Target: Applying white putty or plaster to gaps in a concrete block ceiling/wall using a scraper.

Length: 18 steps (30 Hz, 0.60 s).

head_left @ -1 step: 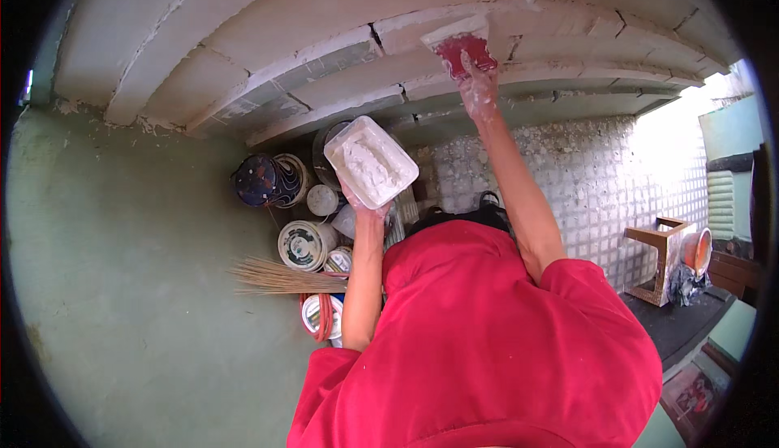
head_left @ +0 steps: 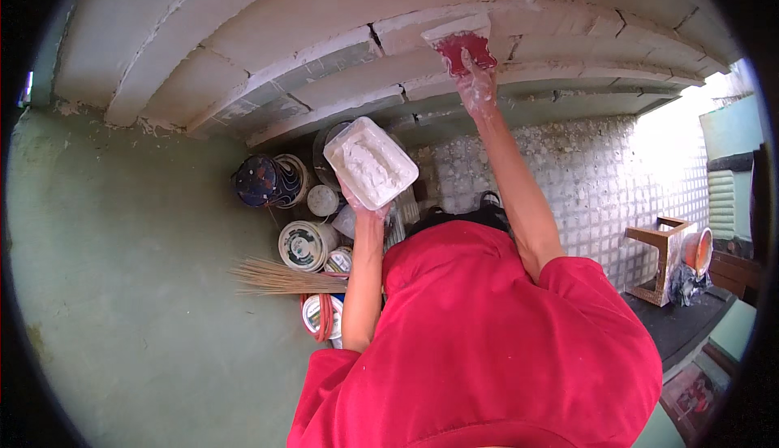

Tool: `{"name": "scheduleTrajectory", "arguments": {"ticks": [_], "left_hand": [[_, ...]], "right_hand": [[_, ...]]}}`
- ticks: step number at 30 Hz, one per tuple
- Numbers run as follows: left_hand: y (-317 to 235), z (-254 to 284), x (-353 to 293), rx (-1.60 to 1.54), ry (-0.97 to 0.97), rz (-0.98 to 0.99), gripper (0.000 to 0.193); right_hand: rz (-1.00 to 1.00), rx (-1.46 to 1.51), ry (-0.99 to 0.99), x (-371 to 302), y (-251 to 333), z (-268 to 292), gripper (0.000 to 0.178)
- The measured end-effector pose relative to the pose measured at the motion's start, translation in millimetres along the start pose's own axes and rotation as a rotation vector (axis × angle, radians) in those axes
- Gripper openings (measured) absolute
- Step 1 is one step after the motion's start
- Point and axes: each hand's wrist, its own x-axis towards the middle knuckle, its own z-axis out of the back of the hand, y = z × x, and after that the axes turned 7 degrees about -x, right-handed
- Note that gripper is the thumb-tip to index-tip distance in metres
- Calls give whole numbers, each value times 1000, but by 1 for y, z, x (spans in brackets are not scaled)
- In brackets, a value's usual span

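Note:
My left hand (head_left: 367, 206) holds up a white rectangular tub (head_left: 401, 149) from below, its fingers mostly hidden under it. White putty (head_left: 369, 165) lies inside, with a groove through the middle. Farther forward and to the right, my right hand (head_left: 477, 92) grips a wide putty knife (head_left: 462, 49) with a red handle. The pale blade is up against the edge of a cracked, whitish stepped surface (head_left: 568, 22); whether it touches I cannot tell. Both hands are smeared with white.
Several lidded buckets (head_left: 302, 245) stand by the green wall (head_left: 154, 269) at left, with a bundle of thin sticks (head_left: 288, 276) among them. A wooden stool (head_left: 661, 257) and an orange-lined pot (head_left: 699, 252) are at right. Patterned tiles (head_left: 584, 180) cover the floor.

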Motion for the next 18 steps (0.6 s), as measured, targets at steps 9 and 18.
{"name": "scheduleTrajectory", "arguments": {"ticks": [9, 18], "left_hand": [[19, -3, 6, -76, 4, 11, 58], [45, -8, 15, -24, -54, -52, 59]], "right_hand": [[-21, 14, -211, 53, -26, 36, 39], [-61, 104, -75, 28, -12, 89, 36]]}}
